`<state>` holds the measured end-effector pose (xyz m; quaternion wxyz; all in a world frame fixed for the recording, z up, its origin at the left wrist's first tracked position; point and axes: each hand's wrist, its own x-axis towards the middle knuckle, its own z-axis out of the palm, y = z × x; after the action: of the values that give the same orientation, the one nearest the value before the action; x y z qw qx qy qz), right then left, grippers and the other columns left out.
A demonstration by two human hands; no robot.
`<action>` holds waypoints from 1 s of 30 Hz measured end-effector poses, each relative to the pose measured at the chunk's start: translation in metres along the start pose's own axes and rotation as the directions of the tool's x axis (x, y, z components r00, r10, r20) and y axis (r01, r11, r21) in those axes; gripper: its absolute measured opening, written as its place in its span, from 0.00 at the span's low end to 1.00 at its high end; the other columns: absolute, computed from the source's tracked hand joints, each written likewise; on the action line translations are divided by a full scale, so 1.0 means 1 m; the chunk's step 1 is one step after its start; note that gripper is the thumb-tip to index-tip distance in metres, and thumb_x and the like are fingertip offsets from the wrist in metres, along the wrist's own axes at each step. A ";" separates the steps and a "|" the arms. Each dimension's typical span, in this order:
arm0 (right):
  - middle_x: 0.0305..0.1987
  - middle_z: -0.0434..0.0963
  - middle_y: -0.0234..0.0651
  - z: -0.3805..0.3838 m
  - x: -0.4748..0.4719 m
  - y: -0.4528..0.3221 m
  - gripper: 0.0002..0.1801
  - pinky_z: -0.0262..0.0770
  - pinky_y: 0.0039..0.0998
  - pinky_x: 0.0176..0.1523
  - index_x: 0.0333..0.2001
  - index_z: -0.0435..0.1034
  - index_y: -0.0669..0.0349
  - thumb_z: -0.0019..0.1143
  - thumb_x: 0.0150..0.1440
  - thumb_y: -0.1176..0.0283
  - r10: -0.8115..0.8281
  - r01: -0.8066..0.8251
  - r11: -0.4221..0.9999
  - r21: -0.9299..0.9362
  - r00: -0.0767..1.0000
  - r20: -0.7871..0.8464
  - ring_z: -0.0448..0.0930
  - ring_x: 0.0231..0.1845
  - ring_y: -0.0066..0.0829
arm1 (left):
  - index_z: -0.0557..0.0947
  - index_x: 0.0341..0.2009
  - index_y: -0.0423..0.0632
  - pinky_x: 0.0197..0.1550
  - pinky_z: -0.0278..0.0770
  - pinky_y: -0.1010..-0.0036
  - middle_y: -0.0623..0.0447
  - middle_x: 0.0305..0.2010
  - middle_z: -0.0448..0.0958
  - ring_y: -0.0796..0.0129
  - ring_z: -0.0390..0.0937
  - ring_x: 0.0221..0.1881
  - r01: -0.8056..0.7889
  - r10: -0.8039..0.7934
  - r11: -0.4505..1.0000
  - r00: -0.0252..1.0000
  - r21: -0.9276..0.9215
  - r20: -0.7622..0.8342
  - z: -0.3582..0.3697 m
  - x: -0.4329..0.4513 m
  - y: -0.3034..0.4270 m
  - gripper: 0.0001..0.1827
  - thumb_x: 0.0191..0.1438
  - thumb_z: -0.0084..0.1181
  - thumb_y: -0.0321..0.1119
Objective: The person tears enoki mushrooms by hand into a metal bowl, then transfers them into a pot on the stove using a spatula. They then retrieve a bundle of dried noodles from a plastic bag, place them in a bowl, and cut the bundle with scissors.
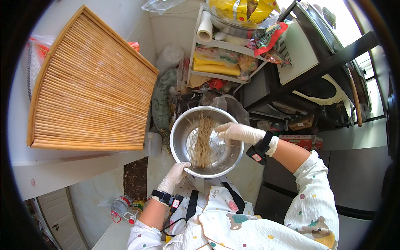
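Observation:
A round stainless steel basin (pixel 236 156) sits in front of me, above my lap. In it lies a loose bundle of thin brown dried noodles (pixel 203 142), some strands sticking up over the far rim. My left hand (pixel 175 178), in a white glove, grips the basin's near left rim. Over the basin's right side is my gloved right hand (pixel 239 132), its fingers extended just right of the noodles; it seems to hold nothing. Both wrists wear black straps with small devices.
A slatted reed board (pixel 93 90) lies on the left. Behind the basin are a large green gourd (pixel 165 97) and a white shelf cart (pixel 218 73) with food bags. A dark rack (pixel 322 75) stands at right, above a red box (pixel 300 141). Plastic bottles (pixel 120 206) stand at lower left.

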<state>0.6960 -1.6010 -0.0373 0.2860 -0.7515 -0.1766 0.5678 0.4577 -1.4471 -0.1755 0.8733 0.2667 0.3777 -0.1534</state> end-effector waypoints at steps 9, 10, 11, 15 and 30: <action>0.33 0.78 0.36 -0.029 -0.037 -0.006 0.17 0.69 0.25 0.46 0.44 0.71 0.64 0.54 0.50 0.68 -0.151 0.077 0.892 -0.446 0.980 -0.133 0.76 0.38 0.29 | 0.76 0.33 0.40 0.40 0.72 0.73 0.54 0.30 0.74 0.71 0.72 0.33 -0.018 0.017 0.989 1.000 0.146 0.006 0.018 -0.023 0.019 0.07 0.49 0.50 0.28; 0.42 0.76 0.39 -0.030 -0.037 -0.006 0.19 0.69 0.28 0.48 0.46 0.69 0.61 0.54 0.49 0.70 -0.124 0.083 0.860 -0.503 0.991 -0.048 0.76 0.42 0.35 | 0.76 0.33 0.40 0.39 0.72 0.74 0.54 0.29 0.74 0.71 0.72 0.33 -0.029 0.029 0.989 1.000 0.145 -0.001 0.018 -0.024 0.018 0.07 0.49 0.50 0.28; 0.46 0.74 0.39 -0.031 -0.035 -0.005 0.20 0.69 0.28 0.48 0.47 0.68 0.60 0.54 0.48 0.70 -0.217 0.151 0.828 -0.540 0.974 -0.060 0.76 0.43 0.36 | 0.76 0.32 0.40 0.39 0.72 0.74 0.55 0.29 0.74 0.71 0.72 0.33 -0.041 0.042 0.989 0.999 0.144 -0.007 0.019 -0.024 0.018 0.06 0.49 0.50 0.28; 0.60 0.61 0.39 -0.034 -0.011 -0.003 0.22 0.70 0.30 0.50 0.48 0.67 0.58 0.52 0.47 0.71 -0.506 0.351 0.601 -0.718 0.862 -0.003 0.74 0.46 0.39 | 0.77 0.30 0.40 0.38 0.70 0.77 0.56 0.28 0.73 0.73 0.71 0.33 -0.055 0.056 0.982 0.998 0.179 0.002 0.026 -0.030 0.020 0.05 0.49 0.51 0.28; 0.29 0.76 0.42 -0.037 -0.030 -0.040 0.12 0.72 0.35 0.37 0.34 0.74 0.59 0.48 0.49 0.65 -0.078 -0.022 0.587 -0.809 0.993 -0.083 0.76 0.32 0.42 | 0.77 0.30 0.43 0.38 0.69 0.78 0.58 0.28 0.73 0.75 0.70 0.32 -0.061 0.068 0.990 0.996 0.125 -0.053 0.033 -0.039 0.021 0.04 0.48 0.51 0.27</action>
<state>0.7245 -1.5964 0.0176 -0.0684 -0.8264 -0.4109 0.3789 0.4605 -1.4471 -0.1202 0.8486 0.3364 0.3833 -0.1405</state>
